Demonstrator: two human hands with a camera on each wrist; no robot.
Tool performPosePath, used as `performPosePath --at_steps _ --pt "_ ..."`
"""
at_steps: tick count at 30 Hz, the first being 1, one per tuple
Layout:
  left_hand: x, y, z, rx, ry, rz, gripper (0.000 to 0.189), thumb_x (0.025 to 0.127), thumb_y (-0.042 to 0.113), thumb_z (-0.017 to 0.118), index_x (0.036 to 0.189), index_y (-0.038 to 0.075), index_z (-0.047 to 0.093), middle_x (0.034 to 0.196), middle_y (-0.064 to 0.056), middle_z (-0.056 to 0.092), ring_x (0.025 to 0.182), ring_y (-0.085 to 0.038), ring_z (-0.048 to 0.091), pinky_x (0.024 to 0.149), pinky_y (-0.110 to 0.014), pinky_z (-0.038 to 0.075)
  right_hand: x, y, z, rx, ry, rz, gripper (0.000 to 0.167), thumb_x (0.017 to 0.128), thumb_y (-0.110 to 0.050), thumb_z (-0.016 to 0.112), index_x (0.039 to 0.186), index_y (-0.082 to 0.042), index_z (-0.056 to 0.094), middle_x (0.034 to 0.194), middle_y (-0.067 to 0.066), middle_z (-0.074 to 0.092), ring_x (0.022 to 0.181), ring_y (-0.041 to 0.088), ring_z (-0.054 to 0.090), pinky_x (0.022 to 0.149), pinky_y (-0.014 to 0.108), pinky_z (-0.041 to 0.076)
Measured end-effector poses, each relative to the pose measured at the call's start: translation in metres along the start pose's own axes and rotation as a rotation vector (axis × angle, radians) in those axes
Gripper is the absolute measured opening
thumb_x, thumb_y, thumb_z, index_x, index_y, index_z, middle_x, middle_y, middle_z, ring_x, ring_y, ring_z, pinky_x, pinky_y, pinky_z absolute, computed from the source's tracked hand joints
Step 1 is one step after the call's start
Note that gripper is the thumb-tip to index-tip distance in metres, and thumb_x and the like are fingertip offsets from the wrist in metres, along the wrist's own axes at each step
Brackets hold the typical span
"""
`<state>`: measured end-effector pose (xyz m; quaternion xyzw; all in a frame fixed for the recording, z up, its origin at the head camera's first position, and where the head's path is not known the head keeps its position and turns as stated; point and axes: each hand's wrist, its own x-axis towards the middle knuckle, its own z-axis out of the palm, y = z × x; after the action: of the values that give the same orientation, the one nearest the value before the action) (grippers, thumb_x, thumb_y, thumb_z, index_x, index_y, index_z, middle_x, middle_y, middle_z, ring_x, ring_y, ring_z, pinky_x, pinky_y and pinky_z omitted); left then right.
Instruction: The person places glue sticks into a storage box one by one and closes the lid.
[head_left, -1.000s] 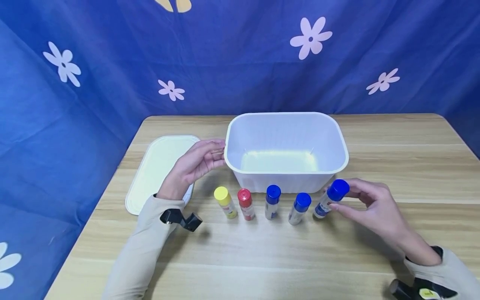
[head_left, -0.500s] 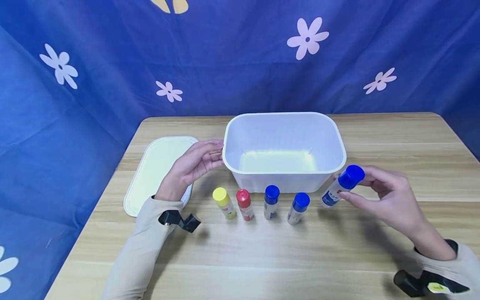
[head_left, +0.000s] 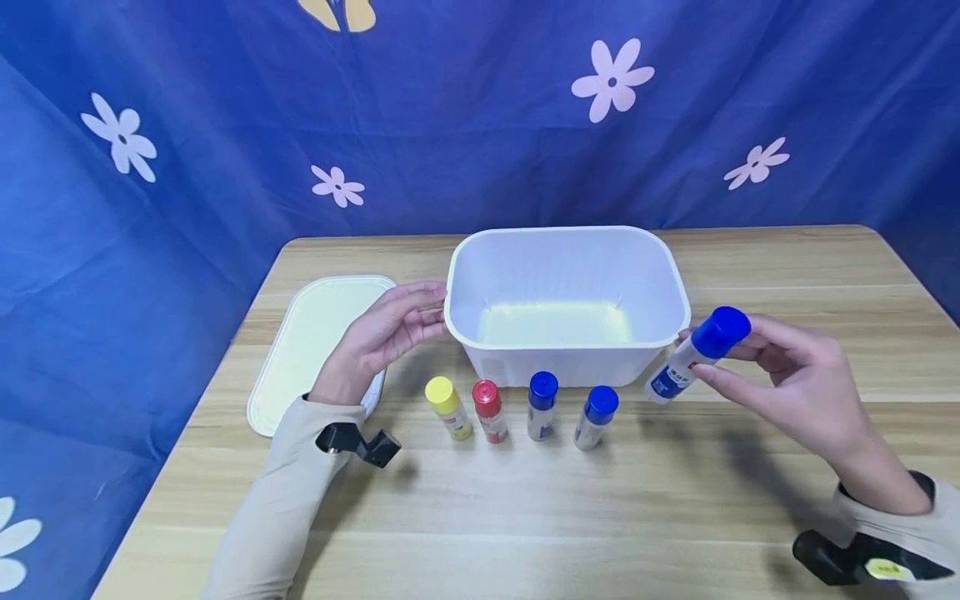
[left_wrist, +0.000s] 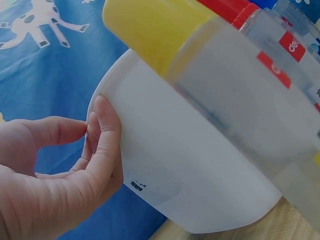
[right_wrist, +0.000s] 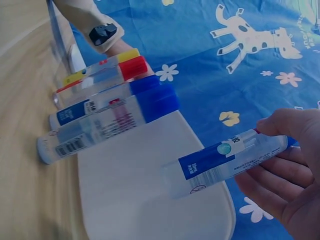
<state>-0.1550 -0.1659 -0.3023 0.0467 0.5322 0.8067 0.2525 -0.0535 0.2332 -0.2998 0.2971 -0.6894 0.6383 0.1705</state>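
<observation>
The right hand [head_left: 806,392] pinches a blue-capped bottle [head_left: 672,377] between the thumb on its near side and the fingers behind. It leans, its cap up by the knuckles and its base down and left of the fingertips, above the table [head_left: 480,517] (its shadow falls apart from it). Just left of those fingertips is the right end of a white bin [head_left: 566,367].

At the bin's other end, the left hand [head_left: 378,337] rests its loosely bent fingers against the outer wall, the thumb tip by the rim. Below and right of these fingers, a yellow-capped bottle [head_left: 450,410] and a red-capped bottle [head_left: 491,412] stand side by side. Farther right, between the two hands' fingers, stand a blue-capped upright bottle [head_left: 542,408] and another upright bottle [head_left: 592,422], also blue-capped. Behind the left fingers, toward the wrist, lies a pale lid [head_left: 318,333], partly covered by hand and sleeve.
</observation>
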Motion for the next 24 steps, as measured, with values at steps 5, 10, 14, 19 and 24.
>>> performPosePath --at_steps 5,10,14,19,24 --pt "0.000 -0.001 -0.001 -0.005 0.004 -0.002 0.023 0.102 0.000 0.039 0.105 -0.002 0.062 0.097 -0.011 0.067 0.087 -0.018 0.066 0.080 -0.029 0.058 0.008 -0.004 -0.001 0.023 0.008 -0.052 0.035 0.064 0.024 0.073 0.098 0.022 0.063 0.099 0.017 0.072 0.090 0.020 0.071 0.081 0.021 0.055" --pt "0.001 -0.002 -0.002 -0.016 -0.007 -0.005 0.027 0.102 -0.001 0.038 0.101 0.000 0.065 0.097 -0.010 0.067 0.087 -0.018 0.066 0.080 -0.029 0.058 0.019 -0.008 0.000 0.088 0.015 -0.100 0.033 0.066 0.025 0.072 0.097 0.025 0.060 0.099 0.023 0.070 0.093 0.024 0.070 0.083 0.024 0.056" --pt "0.001 -0.003 -0.003 -0.038 -0.022 0.000 0.026 0.102 -0.001 0.038 0.104 -0.002 0.064 0.099 -0.012 0.068 0.089 -0.019 0.066 0.082 -0.030 0.058 0.027 -0.013 0.002 0.089 0.040 -0.109 0.033 0.068 0.024 0.071 0.099 0.026 0.059 0.098 0.024 0.070 0.093 0.026 0.070 0.086 0.026 0.055" --pt "0.001 -0.003 -0.003 -0.047 -0.023 0.000 0.022 0.102 0.000 0.040 0.107 -0.004 0.061 0.099 -0.012 0.067 0.089 -0.020 0.066 0.082 -0.030 0.057 0.037 -0.019 0.009 0.040 0.103 -0.100 0.036 0.069 0.022 0.071 0.103 0.025 0.059 0.099 0.019 0.071 0.091 0.023 0.070 0.088 0.025 0.054" --pt "0.001 -0.002 -0.002 -0.039 -0.021 0.000 0.022 0.102 0.000 0.039 0.108 -0.005 0.060 0.100 -0.012 0.067 0.089 -0.020 0.065 0.081 -0.029 0.058 0.044 -0.022 0.016 0.007 0.134 -0.094 0.035 0.070 0.020 0.071 0.103 0.022 0.061 0.098 0.015 0.072 0.090 0.021 0.070 0.086 0.022 0.054"
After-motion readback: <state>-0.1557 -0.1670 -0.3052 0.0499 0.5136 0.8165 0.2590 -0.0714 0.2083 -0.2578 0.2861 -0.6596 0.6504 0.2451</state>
